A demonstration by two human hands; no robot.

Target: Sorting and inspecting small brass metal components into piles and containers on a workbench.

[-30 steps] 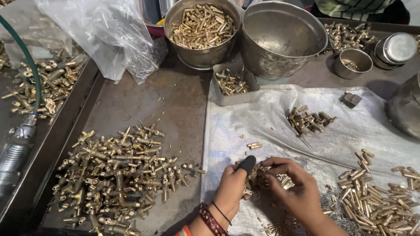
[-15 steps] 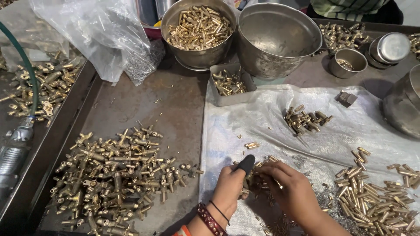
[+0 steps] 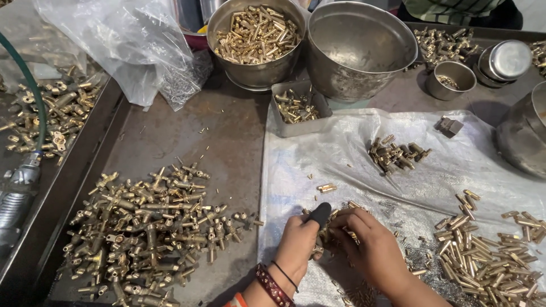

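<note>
My left hand point(image 3: 297, 245) grips a small tool with a black handle point(image 3: 321, 214) that sticks up above my fist. My right hand point(image 3: 372, 248) curls next to it, fingers closed on small brass parts point(image 3: 333, 227) held between both hands; what exactly it pinches is hidden. Both hands rest low on a clear plastic sheet point(image 3: 352, 153) on the metal tray. A big heap of brass valve fittings point(image 3: 153, 222) lies left of my left hand. A pile of brass pins point(image 3: 489, 256) lies right of my right hand.
At the back stand a steel bowl of brass pins point(image 3: 256, 34), an empty steel bowl point(image 3: 361, 48), a small square tray of parts point(image 3: 296, 108), a small steel cup point(image 3: 449, 79) and a clear plastic bag point(image 3: 122, 45). A small brass cluster point(image 3: 398, 153) lies on the sheet. More fittings point(image 3: 51, 113) and a green hose point(image 3: 31, 85) sit far left.
Both hands stay together at the same spot on the sheet, with only slight finger shifts. The view has drifted a little.
</note>
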